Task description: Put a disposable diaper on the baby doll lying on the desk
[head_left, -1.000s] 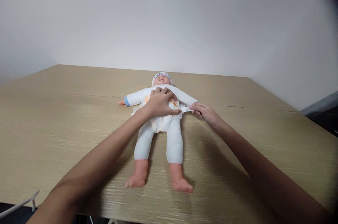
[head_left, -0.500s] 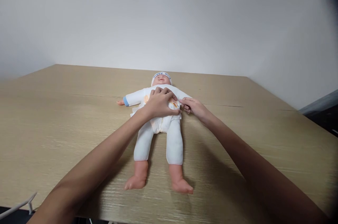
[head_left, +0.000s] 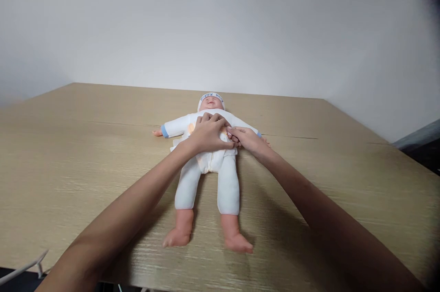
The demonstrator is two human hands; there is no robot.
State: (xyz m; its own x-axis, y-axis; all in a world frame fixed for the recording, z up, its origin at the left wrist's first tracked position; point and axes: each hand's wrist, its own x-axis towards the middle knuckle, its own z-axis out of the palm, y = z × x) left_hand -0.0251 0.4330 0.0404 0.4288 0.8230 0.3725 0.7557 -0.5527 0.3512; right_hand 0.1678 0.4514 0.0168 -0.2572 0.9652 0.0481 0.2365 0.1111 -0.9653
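A baby doll (head_left: 185,195) in a white suit with blue cuffs lies on its back, head away from me and bare feet towards me. Around its waist is a white diaper (head_left: 210,162) with orange patches. My left hand (head_left: 210,134) rests on the diaper's front over the belly, thumb spread from the fingers. On the other side of the waist, my right hand (head_left: 243,138) pinches the diaper's side edge close to the left thumb. The exact bit between its fingertips is hidden.
The doll lies on a wooden table (head_left: 103,168) with a seam across it. A pale wall panel (head_left: 220,30) stands behind. A white cable (head_left: 24,268) shows at the lower left edge, and a dark object (head_left: 422,145) is beyond the right edge.
My right hand has moved left, closer to my left hand and over the belly's front. The doll's cuff and hand on that side now show. My left hand has stayed in place.
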